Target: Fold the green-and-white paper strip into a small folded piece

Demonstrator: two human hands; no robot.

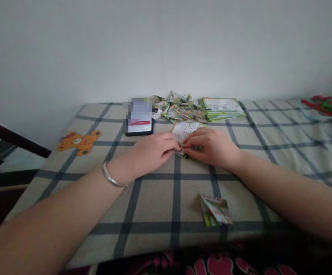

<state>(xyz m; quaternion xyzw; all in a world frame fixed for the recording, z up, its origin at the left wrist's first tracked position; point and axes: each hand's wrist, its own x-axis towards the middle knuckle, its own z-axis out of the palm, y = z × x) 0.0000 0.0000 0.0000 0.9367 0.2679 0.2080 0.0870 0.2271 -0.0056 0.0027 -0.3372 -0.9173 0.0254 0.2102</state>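
Both my hands meet over a printed paper sheet (184, 131) lying on the checked cloth (154, 191). My left hand (151, 151), with a silver bracelet on its wrist, pinches the sheet's near edge with closed fingers. My right hand (210, 147) presses and pinches the same edge from the other side. Part of the sheet is hidden under my fingers. A small folded paper piece (215, 210) lies apart, closer to me.
A phone (140, 120) with a lit screen lies behind my hands. Beside it sit a heap of folded paper pieces (178, 107) and a stack of flat printed sheets (223, 107). Red and green cords (327, 107) lie far right. The cloth's left edge drops off.
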